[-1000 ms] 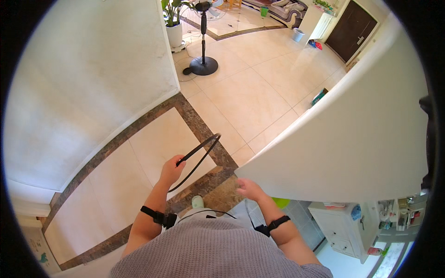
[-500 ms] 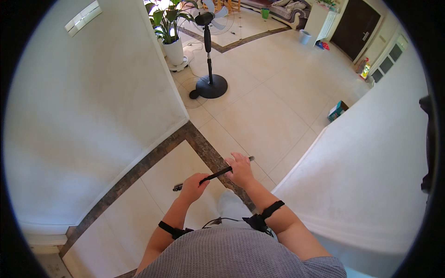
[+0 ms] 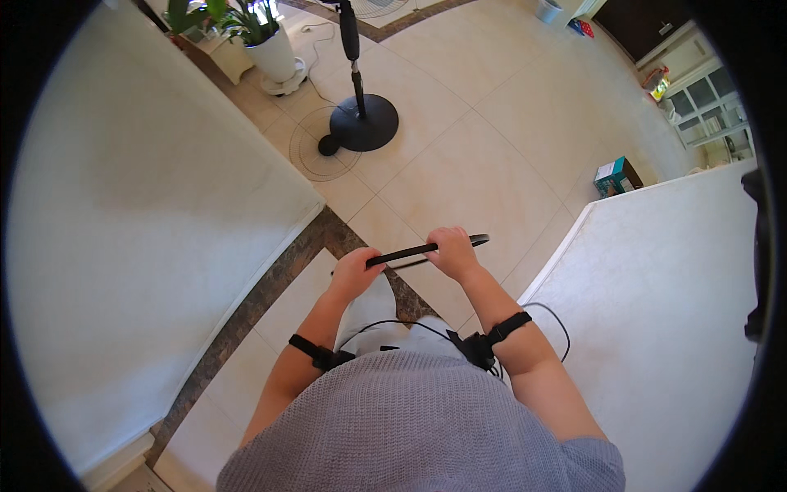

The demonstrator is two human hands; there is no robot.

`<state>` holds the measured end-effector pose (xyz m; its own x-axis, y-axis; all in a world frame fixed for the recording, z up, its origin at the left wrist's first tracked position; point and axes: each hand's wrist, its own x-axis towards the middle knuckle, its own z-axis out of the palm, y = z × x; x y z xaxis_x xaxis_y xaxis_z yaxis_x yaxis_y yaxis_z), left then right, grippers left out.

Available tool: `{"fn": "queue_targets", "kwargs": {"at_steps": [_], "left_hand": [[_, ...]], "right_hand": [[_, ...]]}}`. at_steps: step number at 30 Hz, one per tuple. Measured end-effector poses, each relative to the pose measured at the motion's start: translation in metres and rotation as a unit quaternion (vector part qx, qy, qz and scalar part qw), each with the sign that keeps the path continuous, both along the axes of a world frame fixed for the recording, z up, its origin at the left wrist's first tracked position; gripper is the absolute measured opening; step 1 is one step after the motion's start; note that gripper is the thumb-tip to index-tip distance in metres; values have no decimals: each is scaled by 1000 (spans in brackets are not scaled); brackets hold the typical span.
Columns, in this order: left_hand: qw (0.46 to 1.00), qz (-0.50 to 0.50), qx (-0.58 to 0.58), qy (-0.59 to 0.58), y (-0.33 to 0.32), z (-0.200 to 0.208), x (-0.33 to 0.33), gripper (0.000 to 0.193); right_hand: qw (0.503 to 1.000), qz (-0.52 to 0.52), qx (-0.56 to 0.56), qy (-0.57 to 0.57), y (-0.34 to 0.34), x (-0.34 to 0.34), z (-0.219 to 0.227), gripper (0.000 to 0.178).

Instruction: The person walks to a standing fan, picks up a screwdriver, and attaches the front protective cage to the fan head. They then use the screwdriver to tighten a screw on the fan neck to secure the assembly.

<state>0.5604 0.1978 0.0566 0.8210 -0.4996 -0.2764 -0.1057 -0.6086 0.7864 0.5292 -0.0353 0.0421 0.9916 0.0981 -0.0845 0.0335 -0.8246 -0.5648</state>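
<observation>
A narrow black strap, much like a belt (image 3: 402,255), stretches between my two hands at waist height. My left hand (image 3: 357,272) grips it with curled fingers, and a small dark end pokes out at its left side. My right hand (image 3: 453,252) closes round the strap farther right. Beyond that hand the strap bends back in a loop, and a second, thinner-looking strand runs below the first between the hands. The palms hide the gripped parts. Black bands with small boxes and a cable sit on both forearms.
A standing fan's round black base (image 3: 364,123) is ahead, with a wire grille (image 3: 325,168) on the floor beside it. A potted plant (image 3: 270,51) stands to its left. White walls flank me, the left one (image 3: 164,213) ending near my left hand. A teal box (image 3: 611,179) sits by the right wall.
Both hands have moved forward and right with the strap, and I have stepped toward the wall opening. The strap's right end, straight before, now loops back. The fan appears nearer.
</observation>
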Motion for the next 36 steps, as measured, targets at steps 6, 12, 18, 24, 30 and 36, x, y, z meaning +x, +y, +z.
{"fn": "queue_targets", "kwargs": {"at_steps": [6, 12, 18, 24, 30, 36], "left_hand": [[997, -75, 33, -6, -48, -40, 115, 14], [992, -63, 106, 35, -104, -76, 201, 18], [991, -62, 113, 43, -171, -87, 270, 14], [995, -59, 68, 40, -235, -81, 335, 15], [992, -11, 71, 104, -297, -98, 435, 16], [992, 27, 77, 99, -385, -135, 557, 20]], "right_hand": [[995, -58, -57, 50, -48, 83, -33, 11], [994, -56, 0, 90, -102, 165, -85, 9], [990, -25, 5, 139, -162, 243, -99, 13], [993, -27, -41, 107, -234, 327, -82, 18], [990, -124, 12, 73, -331, 403, -60, 34], [922, -299, 108, 222, -505, 432, -88, 37]]}}
